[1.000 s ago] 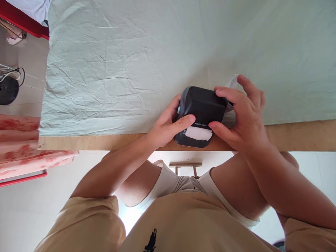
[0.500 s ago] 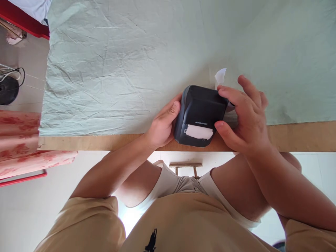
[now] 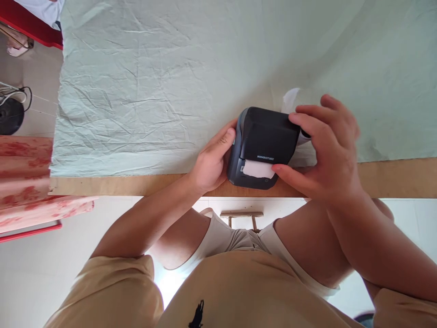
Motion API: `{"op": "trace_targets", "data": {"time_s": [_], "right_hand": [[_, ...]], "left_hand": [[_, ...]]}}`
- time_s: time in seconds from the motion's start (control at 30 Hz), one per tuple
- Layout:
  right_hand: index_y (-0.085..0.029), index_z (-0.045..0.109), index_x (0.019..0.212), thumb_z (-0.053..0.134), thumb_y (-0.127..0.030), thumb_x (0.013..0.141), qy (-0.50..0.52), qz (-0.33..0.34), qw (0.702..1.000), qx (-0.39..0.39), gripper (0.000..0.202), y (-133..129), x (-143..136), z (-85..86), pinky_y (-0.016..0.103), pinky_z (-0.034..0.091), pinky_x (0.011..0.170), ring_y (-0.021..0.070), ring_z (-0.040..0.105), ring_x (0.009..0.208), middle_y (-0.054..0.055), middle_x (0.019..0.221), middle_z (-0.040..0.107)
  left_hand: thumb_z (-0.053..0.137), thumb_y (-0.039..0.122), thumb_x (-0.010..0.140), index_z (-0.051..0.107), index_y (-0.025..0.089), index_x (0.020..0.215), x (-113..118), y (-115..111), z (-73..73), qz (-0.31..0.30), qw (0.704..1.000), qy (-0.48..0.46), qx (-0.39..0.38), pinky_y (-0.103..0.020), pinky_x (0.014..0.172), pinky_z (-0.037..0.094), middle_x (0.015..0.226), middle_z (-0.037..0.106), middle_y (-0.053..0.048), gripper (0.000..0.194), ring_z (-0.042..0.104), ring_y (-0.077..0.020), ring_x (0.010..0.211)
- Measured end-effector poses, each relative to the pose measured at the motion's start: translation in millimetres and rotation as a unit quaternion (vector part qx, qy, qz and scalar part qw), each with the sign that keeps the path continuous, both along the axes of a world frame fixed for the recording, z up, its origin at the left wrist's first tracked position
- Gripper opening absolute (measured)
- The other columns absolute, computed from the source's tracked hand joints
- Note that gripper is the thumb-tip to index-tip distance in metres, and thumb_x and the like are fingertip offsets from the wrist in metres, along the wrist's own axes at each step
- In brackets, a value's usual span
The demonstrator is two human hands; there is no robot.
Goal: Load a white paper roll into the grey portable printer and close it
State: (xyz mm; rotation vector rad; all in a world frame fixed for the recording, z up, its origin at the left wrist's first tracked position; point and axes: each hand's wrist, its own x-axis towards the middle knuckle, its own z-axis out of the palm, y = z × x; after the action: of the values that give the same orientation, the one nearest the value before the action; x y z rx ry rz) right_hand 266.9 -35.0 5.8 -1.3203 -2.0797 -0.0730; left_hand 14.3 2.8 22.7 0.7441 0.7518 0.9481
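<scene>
My left hand [image 3: 212,161] is closed around the left side of a black label printer [image 3: 269,136], thumb on its edge. The printer is tilted at the table's front edge. A white strip of label paper [image 3: 258,169] sticks out of its front slot. My right hand [image 3: 332,150] has its fingers spread. Its thumb tip touches the right end of that strip, and its forefinger rests on the printer's upper right corner. Behind the printer, a loose white piece of paper [image 3: 290,99] curls up. A white and dark round thing [image 3: 303,136], perhaps a roll, is partly hidden by my right hand.
A pale green wrinkled cloth [image 3: 153,82] covers the table, whose bare wooden edge [image 3: 119,186] runs along the front. At the left are red-patterned fabric [image 3: 25,168], a black round base with cables [image 3: 10,116] and a red edge [image 3: 34,29]. A wooden stool [image 3: 241,214] shows below.
My right hand has shifted right and slightly up, and its thumb has moved from the printer's right edge onto the label strip. The printer has moved slightly right and up, still in my left hand.
</scene>
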Motion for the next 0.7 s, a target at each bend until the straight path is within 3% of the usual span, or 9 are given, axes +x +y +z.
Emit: {"op": "trace_targets", "data": {"time_s": [0.1,0.2,0.27,0.4,0.57,0.7], "right_hand": [[-0.038,0.075,0.161,0.079,-0.083,0.111,0.026,-0.001,0.998,0.051,0.067,3.1,4.6,8.9,0.058,0.068,0.105,0.0385,0.086,0.119,0.009,0.125,0.086],[-0.037,0.082,0.142,0.075,-0.071,0.117,0.095,-0.038,0.989,0.107,0.044,2.2,-1.0,15.9,0.048,0.063,0.085,0.0251,0.075,0.077,-0.002,0.084,0.074],[-0.04,0.085,0.145,0.072,-0.063,0.12,0.118,-0.07,0.99,0.042,0.037,-0.3,-5.2,21.4,0.044,0.062,0.08,0.0239,0.076,0.076,-0.003,0.081,0.075],[-0.044,0.086,0.158,0.072,-0.062,0.118,0.079,-0.083,0.989,-0.097,0.046,-0.7,-7.7,34.1,0.044,0.067,0.084,0.0307,0.088,0.106,0.001,0.101,0.089],[-0.044,0.088,0.154,0.07,-0.055,0.118,0.051,-0.065,0.989,-0.121,0.041,5.1,-13.9,42.1,0.041,0.064,0.081,0.0311,0.088,0.114,0.002,0.11,0.092],[-0.041,0.09,0.139,0.068,-0.053,0.119,0.006,-0.059,0.99,-0.125,0.033,4.4,-17.7,43.3,0.038,0.054,0.073,0.0278,0.084,0.098,0.0,0.102,0.091]], "left_hand": [[0.097,0.074,0.105,0.086,0.029,0.124,-3.1,0.2,-6.0,-0.028,0.999,-0.004,0.024,-0.056,0.129,0.076,0.143,0.096,-0.008,0.05,0.081,-0.0444,0.168],[0.102,0.079,0.1,0.087,0.03,0.132,-6.0,-0.1,-7.5,-0.053,0.998,0.018,0.038,-0.055,0.125,0.077,0.152,0.095,-0.008,0.06,0.081,-0.0453,0.168],[0.104,0.078,0.099,0.087,0.03,0.135,-6.9,-0.6,-6.1,-0.046,0.997,0.031,0.051,-0.052,0.127,0.075,0.158,0.094,-0.008,0.063,0.082,-0.0439,0.166],[0.102,0.08,0.102,0.084,0.027,0.145,-8.0,-1.5,-3.5,-0.046,0.997,0.039,0.048,-0.05,0.127,0.074,0.16,0.094,-0.01,0.071,0.084,-0.0422,0.163],[0.101,0.08,0.103,0.083,0.025,0.146,-8.1,-2.4,-2.0,-0.052,0.997,0.037,0.051,-0.048,0.124,0.074,0.158,0.094,-0.012,0.072,0.087,-0.041,0.159],[0.102,0.08,0.103,0.083,0.024,0.141,-6.9,-2.5,-0.8,-0.052,0.997,0.038,0.052,-0.049,0.122,0.075,0.153,0.094,-0.012,0.071,0.089,-0.0404,0.152]]}}
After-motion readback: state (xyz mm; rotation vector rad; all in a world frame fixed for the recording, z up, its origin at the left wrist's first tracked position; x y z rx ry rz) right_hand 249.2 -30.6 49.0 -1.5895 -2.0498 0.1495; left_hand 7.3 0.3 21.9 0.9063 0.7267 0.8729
